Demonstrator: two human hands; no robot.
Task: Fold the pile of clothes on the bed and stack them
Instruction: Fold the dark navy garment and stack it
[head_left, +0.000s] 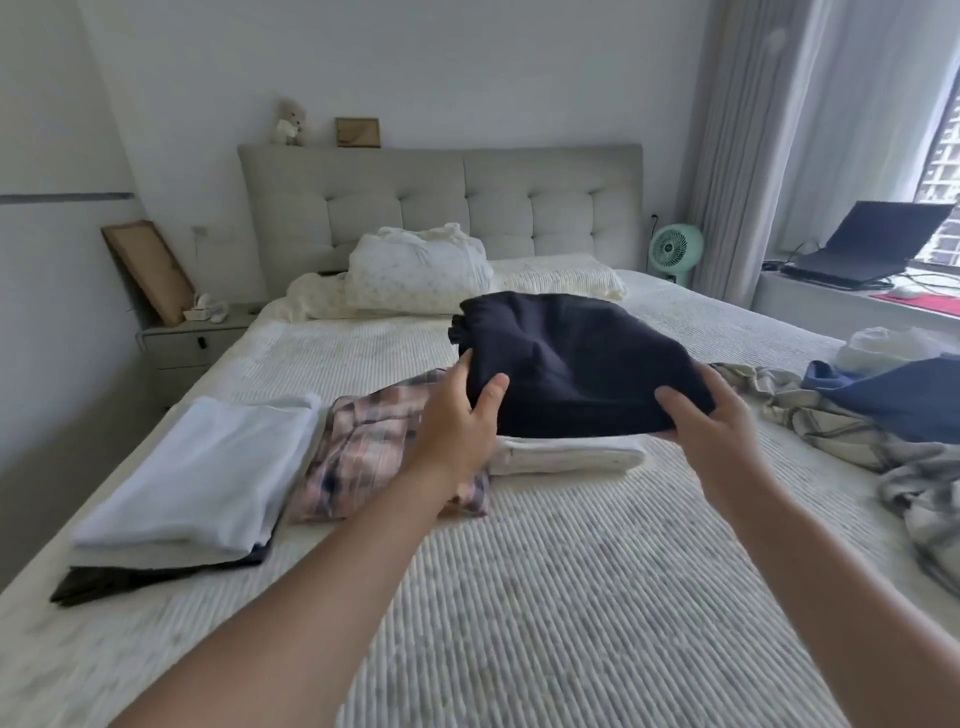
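Observation:
A folded dark navy garment (571, 358) is held over a folded white garment (566, 453) in the middle of the bed (545, 597). My left hand (457, 421) grips its near left edge, thumb on top. My right hand (711, 421) grips its near right edge. To the left lie a folded pink plaid garment (363, 452) and a folded white garment (208, 467) on top of a dark one (119, 582). An unfolded pile lies at the right: a grey striped cloth (841, 436) and a blue garment (904, 400).
Pillows and a rolled white quilt (415, 270) lie by the grey headboard (441, 202). A nightstand (192, 343) stands at the left of the bed. A green fan (675, 252) and a laptop (862, 249) on the windowsill are at the right.

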